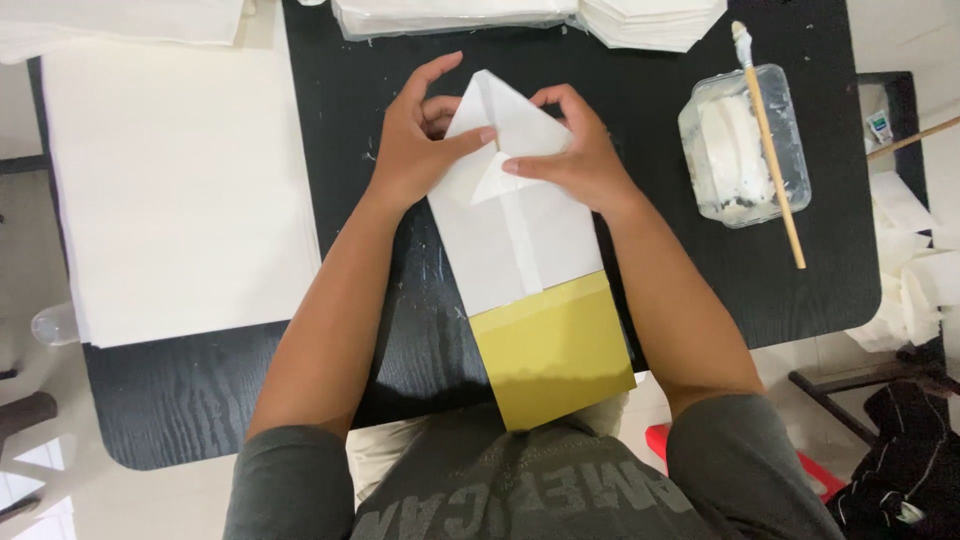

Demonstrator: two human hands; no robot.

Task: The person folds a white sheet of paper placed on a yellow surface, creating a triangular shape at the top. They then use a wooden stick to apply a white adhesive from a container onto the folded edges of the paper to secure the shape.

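While both hands press on its far end, the folded piece lies as follows:

Paper piece: a long white folded sheet (pixel 515 235) with a mustard-yellow near end (pixel 553 352), at the centre of the frame on the black worktop (pixel 400 70).
Long axis: runs from the upper middle of the frame down to the lower middle, tilted slightly so the yellow end leans right and overhangs the worktop's near edge.
Folded tip: the far end comes to a point made of triangular flaps (pixel 500 110), directly between the two hands.
Left hand (pixel 412 140): on the left edge of the tip, thumb laid across the flap, fingers curled over the top; pressing the paper down rather than lifting it.
Right hand (pixel 570 150): on the right edge of the tip, forefinger flat on the small triangular flap, pinning it.
Nearer hand: neither; both sit equally close, meeting at the centre crease.
Left of frame: a stack of large white sheets (pixel 180 170).
Top edge: more white piles (pixel 450 15).
Right of frame: a clear plastic tub of white paste (pixel 742 145), with a wooden-handled brush (pixel 768 140) laid across it, well apart from the right hand.
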